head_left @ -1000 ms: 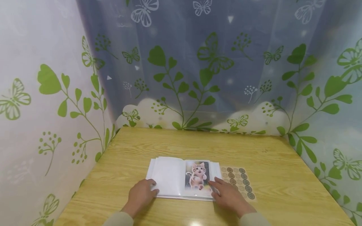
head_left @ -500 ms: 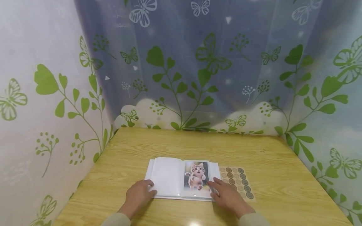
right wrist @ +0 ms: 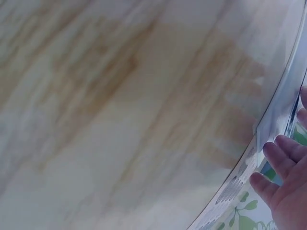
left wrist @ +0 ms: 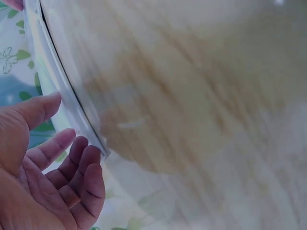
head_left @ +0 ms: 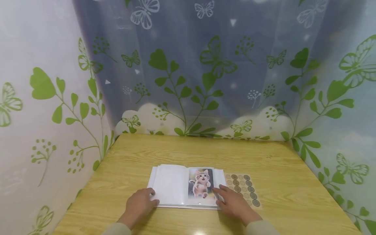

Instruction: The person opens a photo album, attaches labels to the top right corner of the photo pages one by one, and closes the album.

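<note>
Two pale sleeves [head_left: 261, 228] enter at the bottom; left hand [head_left: 137, 205] is on the near left side of an open photo book [head_left: 169, 186], right hand [head_left: 235, 203] on the near right side; the book lies flat on the table [head_left: 293, 195], between the two hands. Left thumb and index finger are apart, tips at the book's left edge; in the left wrist view the other fingers curl loosely, close together, by that edge; cannot tell if any go under the cover. Right index and thumb are spread, tips over the book's right side, index just beside the kitten picture [head_left: 201, 184]; right wrist view shows fingertips by the edge, part of the hand cut off; firm pinch cannot be told. Left page is plain white; kitten picture fills most of the right page. Sheet of round stickers [head_left: 247, 188] lies just right of the book, partly hidden by right hand. Behind the table hangs cloth [head_left: 188, 65] with green leaves and butterflies; more at both sides.
</note>
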`<action>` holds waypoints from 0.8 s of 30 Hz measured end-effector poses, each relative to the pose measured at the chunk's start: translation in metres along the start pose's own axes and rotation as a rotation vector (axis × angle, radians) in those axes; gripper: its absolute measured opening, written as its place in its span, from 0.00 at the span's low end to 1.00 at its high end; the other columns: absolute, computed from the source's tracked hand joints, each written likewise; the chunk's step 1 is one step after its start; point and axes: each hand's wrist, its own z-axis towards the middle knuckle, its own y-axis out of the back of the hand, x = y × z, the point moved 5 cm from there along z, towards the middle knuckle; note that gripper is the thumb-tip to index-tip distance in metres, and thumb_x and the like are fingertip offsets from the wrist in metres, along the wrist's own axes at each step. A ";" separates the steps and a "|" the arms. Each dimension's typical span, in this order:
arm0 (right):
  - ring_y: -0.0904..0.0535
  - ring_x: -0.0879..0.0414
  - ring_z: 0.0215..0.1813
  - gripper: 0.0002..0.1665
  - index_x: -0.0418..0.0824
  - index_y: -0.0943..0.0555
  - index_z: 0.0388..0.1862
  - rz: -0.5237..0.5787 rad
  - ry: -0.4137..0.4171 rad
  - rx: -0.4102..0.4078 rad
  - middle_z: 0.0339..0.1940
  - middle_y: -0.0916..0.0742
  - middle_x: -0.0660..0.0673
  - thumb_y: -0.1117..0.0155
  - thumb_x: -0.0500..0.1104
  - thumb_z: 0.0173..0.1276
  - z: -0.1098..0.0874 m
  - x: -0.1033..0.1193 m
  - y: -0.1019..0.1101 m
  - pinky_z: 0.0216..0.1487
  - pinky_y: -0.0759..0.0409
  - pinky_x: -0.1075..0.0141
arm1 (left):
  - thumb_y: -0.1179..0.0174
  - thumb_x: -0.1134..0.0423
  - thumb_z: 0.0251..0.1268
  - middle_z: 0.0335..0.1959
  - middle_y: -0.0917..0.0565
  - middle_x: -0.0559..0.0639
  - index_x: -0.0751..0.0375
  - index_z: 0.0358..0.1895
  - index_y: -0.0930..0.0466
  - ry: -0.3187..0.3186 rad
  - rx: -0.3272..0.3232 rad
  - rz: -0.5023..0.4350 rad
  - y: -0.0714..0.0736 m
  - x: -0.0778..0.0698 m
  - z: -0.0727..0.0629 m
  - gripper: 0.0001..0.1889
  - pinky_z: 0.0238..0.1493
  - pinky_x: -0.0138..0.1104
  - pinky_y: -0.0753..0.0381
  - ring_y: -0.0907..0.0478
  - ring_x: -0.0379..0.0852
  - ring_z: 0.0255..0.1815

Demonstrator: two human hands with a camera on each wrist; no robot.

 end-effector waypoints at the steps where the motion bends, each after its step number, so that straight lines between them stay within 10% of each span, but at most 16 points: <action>1: 0.28 0.32 0.65 0.26 0.40 0.24 0.66 0.004 -0.005 -0.003 0.67 0.25 0.32 0.37 0.43 0.69 0.000 -0.001 0.000 0.63 0.31 0.36 | 0.29 0.52 0.55 0.39 0.15 0.55 0.59 0.44 0.16 0.005 0.006 -0.001 0.001 0.000 0.000 0.18 0.36 0.49 0.21 0.20 0.53 0.37; 11: 0.31 0.31 0.68 0.28 0.38 0.25 0.67 0.039 -0.113 -0.066 0.69 0.27 0.29 0.37 0.43 0.69 -0.009 -0.028 0.013 0.66 0.33 0.38 | 0.34 0.50 0.62 0.41 0.18 0.58 0.64 0.50 0.18 -0.009 -0.050 0.004 0.015 -0.003 0.003 0.22 0.39 0.53 0.19 0.19 0.60 0.44; 24: 0.30 0.30 0.66 0.25 0.35 0.25 0.65 0.074 -0.146 -0.107 0.67 0.25 0.29 0.39 0.43 0.71 -0.017 -0.050 0.027 0.64 0.32 0.37 | 0.33 0.53 0.60 0.37 0.20 0.57 0.64 0.49 0.17 -0.155 -0.155 0.029 0.006 -0.047 0.018 0.20 0.37 0.49 0.19 0.21 0.57 0.39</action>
